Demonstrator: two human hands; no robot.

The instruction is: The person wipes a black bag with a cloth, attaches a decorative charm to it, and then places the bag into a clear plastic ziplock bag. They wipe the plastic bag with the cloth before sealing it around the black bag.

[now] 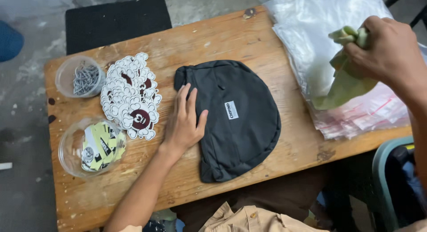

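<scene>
Left hand (183,120) flat on cap (235,120) edge (table (275,147) beyond).

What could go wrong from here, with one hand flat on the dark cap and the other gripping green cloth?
The stack of clear plastic bags overhangs the wooden table edge and might slide off. The left hand sits near the white cloud-shaped stickers; a sweep may scatter them. The right hand lifting the green cloth could drag bags along.

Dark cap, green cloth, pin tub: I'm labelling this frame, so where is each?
Dark cap (240,125): head view, middle of its crown.
Green cloth (344,87): head view, its hanging lower part.
Pin tub (66,74): head view, its clear rim.
</scene>
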